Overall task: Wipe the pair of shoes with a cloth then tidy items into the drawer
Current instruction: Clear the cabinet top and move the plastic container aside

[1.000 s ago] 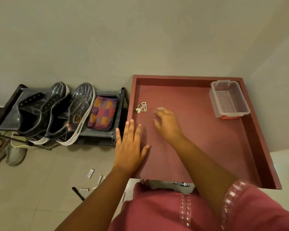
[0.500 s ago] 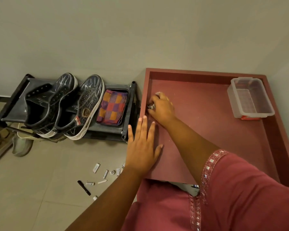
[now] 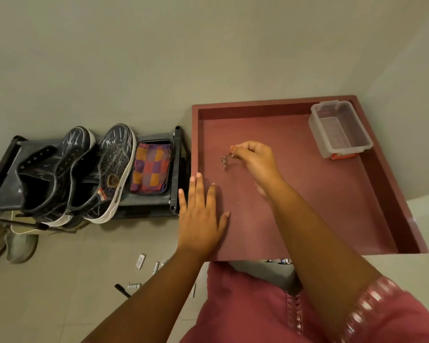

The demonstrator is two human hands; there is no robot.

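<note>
A maroon drawer [image 3: 372,194] stands pulled out in front of me. My right hand [image 3: 254,158] hovers over its left half and pinches a small bunch of keys [image 3: 225,160], which dangles just above the drawer floor. My left hand [image 3: 201,219] lies flat, fingers spread, on the drawer's near left corner. Two dark sneakers [image 3: 84,172] with white soles rest side by side on a black rack [image 3: 175,169] to the left. A folded checked cloth [image 3: 151,168] lies beside them on the rack.
A clear plastic box [image 3: 339,128] sits in the drawer's far right corner. Several small items, batteries and a black pen [image 3: 122,290] among them, lie scattered on the tiled floor [image 3: 60,293] near my left arm. Other footwear [image 3: 20,246] sits under the rack.
My right hand reached to the keys at the drawer's left edge, closed on them and lifted them toward the middle. My left hand stayed flat on the drawer's corner.
</note>
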